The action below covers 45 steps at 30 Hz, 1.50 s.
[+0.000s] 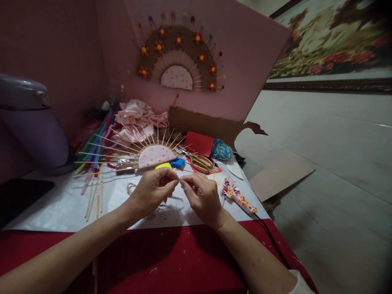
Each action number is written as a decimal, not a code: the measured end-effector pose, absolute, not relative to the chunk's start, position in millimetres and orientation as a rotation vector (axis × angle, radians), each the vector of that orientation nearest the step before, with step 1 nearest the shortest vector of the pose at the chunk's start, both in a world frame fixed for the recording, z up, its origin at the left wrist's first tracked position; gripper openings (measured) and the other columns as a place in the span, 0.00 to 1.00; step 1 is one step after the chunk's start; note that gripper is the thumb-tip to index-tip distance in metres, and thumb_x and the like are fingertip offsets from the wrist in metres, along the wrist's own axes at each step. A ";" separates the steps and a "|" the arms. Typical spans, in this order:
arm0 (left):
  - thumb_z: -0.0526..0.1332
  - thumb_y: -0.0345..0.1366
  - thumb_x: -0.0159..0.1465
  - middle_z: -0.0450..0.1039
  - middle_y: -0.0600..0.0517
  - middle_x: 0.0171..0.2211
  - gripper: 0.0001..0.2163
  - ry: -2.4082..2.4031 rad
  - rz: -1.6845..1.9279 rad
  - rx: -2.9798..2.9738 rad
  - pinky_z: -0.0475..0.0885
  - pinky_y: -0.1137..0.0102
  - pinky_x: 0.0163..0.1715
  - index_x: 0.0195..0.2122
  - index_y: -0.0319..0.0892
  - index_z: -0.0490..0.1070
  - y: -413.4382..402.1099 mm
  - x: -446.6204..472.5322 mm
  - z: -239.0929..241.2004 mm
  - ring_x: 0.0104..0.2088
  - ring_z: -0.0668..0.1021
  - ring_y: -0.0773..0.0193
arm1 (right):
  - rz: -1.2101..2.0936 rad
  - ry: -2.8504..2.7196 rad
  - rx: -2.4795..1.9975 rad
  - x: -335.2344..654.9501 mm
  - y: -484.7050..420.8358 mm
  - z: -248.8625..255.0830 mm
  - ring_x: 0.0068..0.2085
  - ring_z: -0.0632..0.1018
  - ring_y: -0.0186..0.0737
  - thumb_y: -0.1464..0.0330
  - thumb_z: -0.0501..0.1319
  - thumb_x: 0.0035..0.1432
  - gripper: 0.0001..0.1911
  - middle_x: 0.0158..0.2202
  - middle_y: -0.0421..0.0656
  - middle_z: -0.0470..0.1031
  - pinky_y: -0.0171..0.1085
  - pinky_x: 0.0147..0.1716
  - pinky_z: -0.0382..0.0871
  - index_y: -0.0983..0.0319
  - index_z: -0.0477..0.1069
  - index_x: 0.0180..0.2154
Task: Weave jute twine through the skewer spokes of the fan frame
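My left hand (154,190) and my right hand (203,198) meet over the white sheet, fingertips pinched and almost touching. Whatever lies between the fingertips is too small to make out. Just beyond them stands a half-round piece (156,156) covered in white cloth with pink dots, thin wooden sticks fanning out from its curved edge. Close behind my hands are a yellow packet (163,166) and a blue packet (177,163). A loop of twine (131,188) lies beside my left hand. To the right of my right hand rests a flower-patterned glue gun (240,198) with a black cord.
Gold-handled scissors (201,163), a red card (199,143) and blue yarn (222,150) lie behind. Loose sticks (97,196) are at left, near a purple flask (36,130). Crumpled dotted cloth (137,116) sits before a pink board (241,53) bearing a flowered fan piece.
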<state>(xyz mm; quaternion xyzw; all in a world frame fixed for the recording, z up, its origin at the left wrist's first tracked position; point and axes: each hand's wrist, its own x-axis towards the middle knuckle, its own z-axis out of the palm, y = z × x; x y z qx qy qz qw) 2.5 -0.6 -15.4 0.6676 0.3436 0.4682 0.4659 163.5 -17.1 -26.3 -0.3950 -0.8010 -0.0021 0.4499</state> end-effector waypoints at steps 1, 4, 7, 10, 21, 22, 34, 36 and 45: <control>0.62 0.33 0.54 0.65 0.57 0.15 0.04 0.851 1.162 1.672 0.62 0.78 0.13 0.28 0.38 0.68 -1.2 2.4 -15.6 0.15 0.68 0.72 | 0.003 -1.971 -0.975 162.9 -17.2 -26.5 0.29 0.73 0.36 0.70 0.55 0.60 0.07 0.28 0.43 0.75 0.35 0.30 0.64 0.62 0.71 0.33; 0.61 0.32 0.55 0.65 0.57 0.15 0.03 0.854 1.176 1.726 0.62 0.78 0.13 0.28 0.37 0.69 -2.7 2.1 -15.6 0.15 0.68 0.73 | 0.047 -1.923 -0.979 159.5 -17.4 -28.0 0.28 0.72 0.35 0.71 0.55 0.58 0.06 0.26 0.41 0.73 0.34 0.28 0.64 0.61 0.70 0.30; 0.61 0.31 0.54 0.65 0.57 0.15 0.03 0.851 1.147 1.725 0.63 0.78 0.13 0.27 0.37 0.70 -3.7 2.5 -14.3 0.15 0.67 0.73 | 0.078 -1.834 -1.012 155.1 -17.4 -30.2 0.23 0.69 0.32 0.74 0.56 0.54 0.06 0.22 0.38 0.68 0.32 0.25 0.62 0.61 0.66 0.25; 0.61 0.33 0.54 0.67 0.56 0.16 0.04 0.833 1.105 1.646 0.65 0.77 0.14 0.27 0.36 0.70 -3.7 4.3 -13.0 0.15 0.68 0.72 | 0.071 -1.778 -1.073 152.4 -16.6 -31.6 0.22 0.66 0.31 0.75 0.56 0.50 0.07 0.20 0.36 0.64 0.31 0.22 0.60 0.61 0.63 0.23; 0.65 0.35 0.53 0.68 0.55 0.15 0.07 0.719 1.039 1.284 0.62 0.77 0.12 0.25 0.36 0.70 1.7 9.4 -19.6 0.13 0.67 0.73 | -0.125 -1.745 -1.165 156.9 -3.8 -37.6 0.23 0.65 0.33 0.75 0.55 0.48 0.06 0.20 0.36 0.63 0.34 0.25 0.59 0.60 0.60 0.23; 0.65 0.35 0.53 0.67 0.56 0.15 0.07 0.714 1.029 1.254 0.61 0.77 0.12 0.24 0.36 0.70 1.7 8.8 -18.8 0.13 0.67 0.73 | -0.125 -1.718 -1.188 160.6 -1.4 -37.2 0.22 0.65 0.33 0.75 0.55 0.48 0.07 0.20 0.36 0.63 0.34 0.25 0.59 0.60 0.60 0.23; 0.66 0.33 0.53 0.67 0.56 0.18 0.07 0.609 1.048 1.097 0.63 0.79 0.14 0.26 0.36 0.69 5.1 5.6 -18.2 0.16 0.68 0.74 | 0.077 -1.791 -0.980 158.4 -18.7 -25.9 0.30 0.70 0.36 0.71 0.55 0.58 0.03 0.29 0.42 0.70 0.34 0.28 0.64 0.61 0.67 0.34; 0.65 0.33 0.53 0.67 0.56 0.18 0.07 0.608 1.047 1.119 0.63 0.79 0.14 0.26 0.36 0.69 4.8 4.9 -19.2 0.17 0.68 0.73 | 0.074 -1.814 -0.959 158.9 -17.2 -27.0 0.31 0.71 0.36 0.71 0.56 0.58 0.02 0.30 0.43 0.70 0.35 0.29 0.65 0.61 0.67 0.33; 0.63 0.37 0.56 0.68 0.56 0.18 0.08 0.681 1.067 1.360 0.63 0.77 0.16 0.28 0.36 0.69 4.2 3.5 -19.3 0.17 0.68 0.73 | 0.359 -1.698 -0.966 157.7 -14.8 -25.0 0.27 0.70 0.33 0.68 0.59 0.55 0.06 0.26 0.41 0.71 0.32 0.24 0.65 0.63 0.69 0.28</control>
